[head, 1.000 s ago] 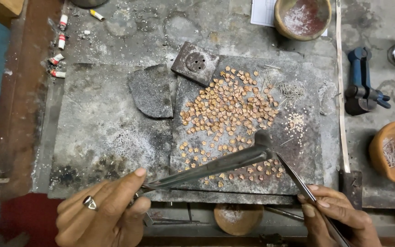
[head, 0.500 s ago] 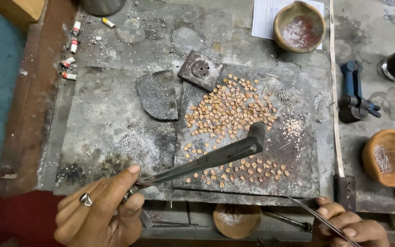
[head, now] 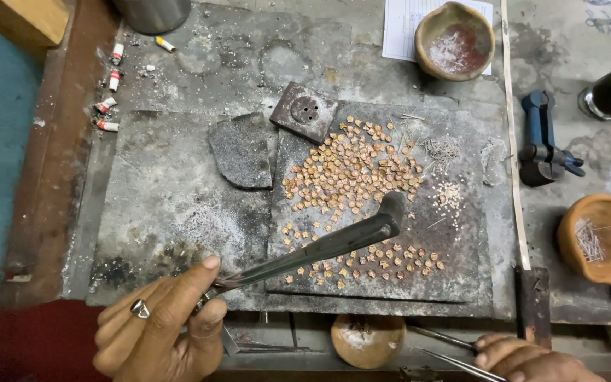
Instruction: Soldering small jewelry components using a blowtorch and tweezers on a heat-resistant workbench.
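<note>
**Torch nozzle over the scattered copper pieces, tweezers held back at the bench edge**

Your left hand [head: 160, 332] has its fingers clamped around the handle end of the dark metal blowtorch [head: 319, 247], thumb laid along the top. The torch's long axis runs from that grip at the lower left up and to the right, and its bent nozzle sits over the gap between the dense cluster of small copper-coloured pieces [head: 351, 170] and the thinner row of them nearer you. The pieces lie on the dark slate slab [head: 461, 276], up and to the right of your left fingers, so the nozzle tip, not the hand, is what stands over them.

Your right hand [head: 528, 361] is low at the bench's near edge, well apart from the pieces, fingers closed on a pair of thin tweezers [head: 461, 364] whose points aim left. A round wooden knob [head: 368, 339] sits just beside those points. The left hand's tool is far nearer the work. A small pile of fine wire bits [head: 441, 150] lies just right of the cluster, and a clay bowl [head: 606, 240] holding more wire bits stands off the slab to the right.
</note>
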